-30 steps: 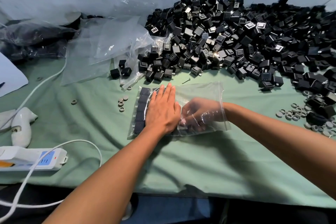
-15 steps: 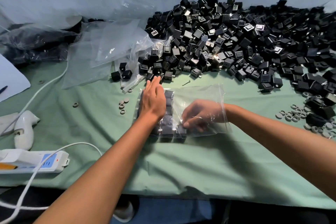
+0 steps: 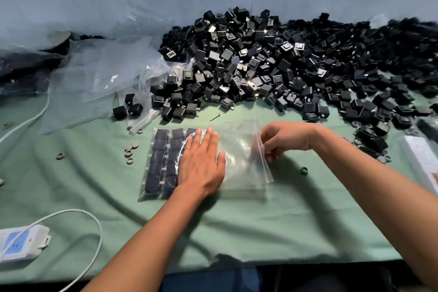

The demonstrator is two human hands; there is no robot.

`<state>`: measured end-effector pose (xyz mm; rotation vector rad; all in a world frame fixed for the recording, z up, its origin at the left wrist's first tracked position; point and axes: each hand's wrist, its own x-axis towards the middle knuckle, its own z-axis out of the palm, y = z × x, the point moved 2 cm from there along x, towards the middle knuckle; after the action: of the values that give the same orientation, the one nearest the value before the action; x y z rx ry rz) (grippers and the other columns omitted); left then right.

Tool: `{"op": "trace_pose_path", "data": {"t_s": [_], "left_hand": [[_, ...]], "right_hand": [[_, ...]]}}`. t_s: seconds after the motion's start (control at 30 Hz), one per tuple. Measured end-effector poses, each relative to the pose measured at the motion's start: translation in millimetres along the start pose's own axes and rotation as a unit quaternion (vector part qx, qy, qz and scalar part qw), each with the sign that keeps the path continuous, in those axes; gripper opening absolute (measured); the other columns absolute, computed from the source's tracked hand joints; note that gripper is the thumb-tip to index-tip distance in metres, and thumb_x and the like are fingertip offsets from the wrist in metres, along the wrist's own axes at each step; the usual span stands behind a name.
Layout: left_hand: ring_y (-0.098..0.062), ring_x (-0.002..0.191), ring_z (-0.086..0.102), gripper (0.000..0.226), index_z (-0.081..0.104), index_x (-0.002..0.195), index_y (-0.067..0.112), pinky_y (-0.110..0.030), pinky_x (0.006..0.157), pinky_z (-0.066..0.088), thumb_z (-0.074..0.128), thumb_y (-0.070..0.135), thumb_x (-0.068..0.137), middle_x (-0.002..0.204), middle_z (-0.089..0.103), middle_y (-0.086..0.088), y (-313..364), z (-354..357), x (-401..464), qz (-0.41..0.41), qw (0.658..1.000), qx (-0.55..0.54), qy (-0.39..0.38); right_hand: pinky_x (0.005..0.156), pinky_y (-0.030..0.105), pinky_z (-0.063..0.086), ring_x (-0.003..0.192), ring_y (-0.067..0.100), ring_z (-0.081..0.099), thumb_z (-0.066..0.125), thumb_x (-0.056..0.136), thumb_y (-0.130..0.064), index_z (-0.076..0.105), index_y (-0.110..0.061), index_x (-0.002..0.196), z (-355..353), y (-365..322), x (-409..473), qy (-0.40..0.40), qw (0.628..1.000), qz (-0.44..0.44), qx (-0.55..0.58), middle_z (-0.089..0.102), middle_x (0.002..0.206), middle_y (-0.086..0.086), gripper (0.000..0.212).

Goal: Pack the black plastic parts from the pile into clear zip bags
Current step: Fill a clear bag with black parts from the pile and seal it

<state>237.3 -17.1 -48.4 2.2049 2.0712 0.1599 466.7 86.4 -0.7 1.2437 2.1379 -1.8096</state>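
Fingers of the left hand (image 3: pixel 201 165) lie straight and close together, pressed flat on the clear zip bag (image 3: pixel 239 163), palm down over the packed end. Fingers of the right hand (image 3: pixel 283 138) are curled, pinching the bag's open zip edge at its right side and lifting that edge a little off the cloth.

Inside the bag, black parts (image 3: pixel 161 159) sit in neat rows at the left end, lying flat side by side; two rows show fully and a third is partly hidden under the left palm. The right half of the bag holds nothing that can be seen through the plastic.

Beyond the bag, along the far wall, the big pile of loose black parts (image 3: pixel 272 66) spreads from the middle of the table to its right edge. A few stray parts (image 3: pixel 128 109) lie just left of the pile, beside a heap of spare clear bags (image 3: pixel 106 78). Farther left, darker filled bags (image 3: pixel 21 71) rest against the wall; what they hold cannot be told for sure.

On the green cloth (image 3: pixel 260 225), small grey rings (image 3: pixel 130 153) lie just left of the bag, and more rings (image 3: pixel 360 125) lie near the pile on the right. A single screw (image 3: pixel 215 117) sits between the pile and the bag. A white power strip (image 3: pixel 21 244) with its cable lies at the near left corner.
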Motion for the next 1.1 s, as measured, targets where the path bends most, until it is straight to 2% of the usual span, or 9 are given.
{"op": "trace_pose_path", "data": {"t_s": [0.07,0.17,0.23,0.33,0.47,0.63,0.7,0.8,1.1], "left_hand": [[-0.019,0.154,-0.017,0.072,-0.006,0.161,0.019,-0.038,0.125,-0.011,-0.001,0.051,0.097,0.168,-0.012,-0.001,0.6,2.5,1.4,0.001,1.0,0.009,0.002],[-0.019,0.153,-0.018,0.073,-0.008,0.16,0.019,-0.038,0.124,-0.012,-0.005,0.052,0.095,0.167,-0.014,-0.001,0.1,4.5,2.4,0.001,1.0,0.018,0.004],[-0.02,0.154,-0.016,0.074,-0.008,0.16,0.019,-0.039,0.125,-0.01,-0.006,0.052,0.094,0.167,-0.014,-0.002,0.3,4.2,2.1,0.002,1.0,0.022,0.002],[-0.02,0.155,-0.014,0.074,-0.006,0.161,0.019,-0.04,0.127,-0.007,-0.003,0.051,0.095,0.168,-0.012,-0.002,1.0,2.4,1.5,0.0,1.0,0.02,0.002],[-0.019,0.156,-0.013,0.073,-0.002,0.163,0.019,-0.041,0.129,-0.002,0.002,0.049,0.096,0.169,-0.01,-0.001,3.1,-0.5,0.0,0.0,1.0,0.014,0.001],[-0.019,0.157,-0.011,0.073,0.0,0.163,0.019,-0.041,0.128,-0.003,0.003,0.047,0.096,0.169,-0.009,0.0,3.0,-2.2,0.1,0.0,1.0,0.011,0.003],[-0.019,0.157,-0.011,0.072,0.0,0.163,0.019,-0.041,0.129,-0.002,0.004,0.046,0.096,0.169,-0.009,0.0,3.4,-2.5,-0.2,-0.001,1.0,0.008,0.002],[-0.019,0.157,-0.01,0.072,0.0,0.163,0.018,-0.041,0.129,-0.001,0.006,0.044,0.096,0.169,-0.008,-0.001,4.1,-3.3,-1.0,0.0,1.0,0.003,0.0],[-0.017,0.157,-0.011,0.073,0.001,0.164,0.017,-0.038,0.128,-0.006,0.006,0.041,0.095,0.171,-0.006,-0.001,5.2,-5.8,-3.4,0.0,1.0,-0.014,0.008]], "right_hand": [[0.05,0.024,0.05,0.061,0.018,0.061,0.059,0.093,0.004,0.074,-0.008,0.088,-29.0,16.2,-16.9,0.196,0.978,0.049,0.05,0.071,0.083,0.016,0.021],[0.068,0.03,0.05,0.077,0.025,0.062,0.06,0.089,-0.011,0.069,-0.014,0.09,-56.0,37.8,-38.7,0.574,0.804,0.15,-0.045,0.073,0.099,0.018,0.01],[0.084,0.04,0.05,0.1,0.036,0.061,0.069,0.09,-0.031,0.06,-0.011,0.109,-54.9,48.2,-41.8,0.613,0.745,0.224,-0.138,0.065,0.114,0.017,0.029],[0.09,0.046,0.05,0.11,0.039,0.06,0.081,0.083,-0.05,0.049,-0.008,0.121,-46.0,61.3,-35.1,0.577,0.762,0.235,-0.179,0.058,0.121,0.017,0.066],[0.084,0.039,0.048,0.093,0.029,0.057,0.083,0.084,-0.037,0.052,-0.015,0.105,-39.8,70.0,-38.4,0.617,0.759,0.134,-0.159,0.064,0.104,0.009,0.043],[0.058,0.03,0.055,0.068,0.025,0.069,0.072,0.094,-0.032,0.073,-0.023,0.098,-19.0,51.8,-45.6,0.383,0.916,-0.019,-0.114,0.073,0.083,0.004,0.01],[0.049,0.034,0.054,0.061,0.039,0.067,0.06,0.103,-0.029,0.074,-0.011,0.095,-4.0,41.0,-41.4,0.274,0.959,-0.04,-0.062,0.072,0.077,0.018,0.025],[0.048,0.031,0.053,0.06,0.033,0.063,0.055,0.107,-0.026,0.068,0.004,0.099,11.8,24.4,-27.1,0.184,0.981,-0.047,0.032,0.064,0.075,0.022,0.034],[0.076,0.033,0.056,0.084,0.025,0.066,0.061,0.101,-0.008,0.07,-0.004,0.122,41.8,-12.3,22.9,-0.018,0.994,-0.057,0.092,0.07,0.11,0.021,0.023]]}}
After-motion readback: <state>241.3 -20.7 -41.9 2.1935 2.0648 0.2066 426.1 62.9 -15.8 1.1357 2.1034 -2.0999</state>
